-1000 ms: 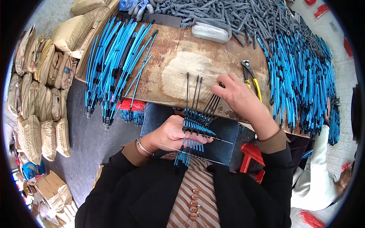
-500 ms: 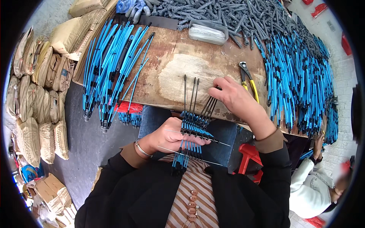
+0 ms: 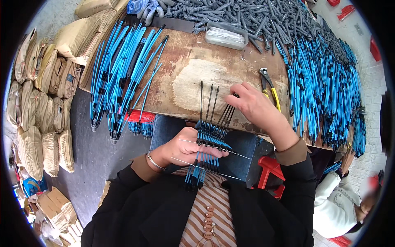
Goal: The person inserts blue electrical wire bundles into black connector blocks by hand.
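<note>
My left hand [image 3: 187, 147] is closed round a bundle of slim blue-and-black rods [image 3: 205, 158], held over my lap at the table's front edge. Two thin metal pins [image 3: 228, 177] run crosswise through the bundle, one above the other. The rods' black upper ends fan out over the table; three stand apart at the left, the others lean together to the right. My right hand [image 3: 247, 100] pinches the black tips of the right-hand group between thumb and fingers. Its fingertips partly hide those tips.
Yellow-handled pincers [image 3: 270, 88] lie right of my right hand. Behind is a clear tray of thin pins [image 3: 225, 38], with a heap of grey plastic parts [image 3: 247, 16]. Blue rods are piled left [image 3: 123, 70] and right [image 3: 325, 90]. A co-worker's white sleeve [image 3: 335, 206] shows at right.
My hands keep nearly the same place and grip. The right fingers shift slightly on the rod tips, and the leftmost rods lean slightly more to the right.
</note>
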`<state>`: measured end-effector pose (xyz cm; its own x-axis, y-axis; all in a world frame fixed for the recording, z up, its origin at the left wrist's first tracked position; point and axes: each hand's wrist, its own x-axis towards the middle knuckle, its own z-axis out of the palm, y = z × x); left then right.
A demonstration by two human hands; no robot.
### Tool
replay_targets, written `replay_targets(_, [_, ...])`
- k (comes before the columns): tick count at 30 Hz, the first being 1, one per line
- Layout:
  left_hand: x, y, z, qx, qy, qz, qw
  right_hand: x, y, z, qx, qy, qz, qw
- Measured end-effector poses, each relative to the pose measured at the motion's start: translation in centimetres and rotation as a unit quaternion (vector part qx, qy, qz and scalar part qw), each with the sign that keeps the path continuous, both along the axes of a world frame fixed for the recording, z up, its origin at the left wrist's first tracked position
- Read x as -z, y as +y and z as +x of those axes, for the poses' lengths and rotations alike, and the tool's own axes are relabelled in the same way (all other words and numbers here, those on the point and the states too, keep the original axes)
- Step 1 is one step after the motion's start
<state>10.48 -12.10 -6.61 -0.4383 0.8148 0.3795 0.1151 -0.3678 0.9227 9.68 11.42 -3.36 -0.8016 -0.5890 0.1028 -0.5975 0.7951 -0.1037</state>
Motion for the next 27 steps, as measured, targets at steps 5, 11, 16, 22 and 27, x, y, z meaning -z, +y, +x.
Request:
replay_targets(5, [0.19, 0.11, 0.07, 0.004, -0.015, -0.002, 1.0, 0.2, 0.19, -0.21, -0.008, 0.003, -0.008, 1.0])
replay_targets(11, [-0.2, 0.06, -0.13, 0.011, 0.007, -0.026, 1.0, 0.5, 0.32, -0.59, -0.024, 0.014, -0.015, 0.999])
replay_targets(16, [-0.04, -0.05, -0.11, 0.015, -0.024, -0.024, 0.999, 0.15, -0.16, -0.61, -0.016, 0.001, 0.009, 1.0])
replay_targets(22, [-0.31, 0.08, -0.12, 0.014, -0.007, -0.016, 1.0, 0.25, -0.46, -0.51, 0.011, -0.012, 0.005, 1.0])
replay_targets(27, [-0.25, 0.02, -0.12, 0.014, -0.008, -0.015, 1.0, -0.1, 0.13, -0.03, 0.037, -0.056, -0.034, 0.997])
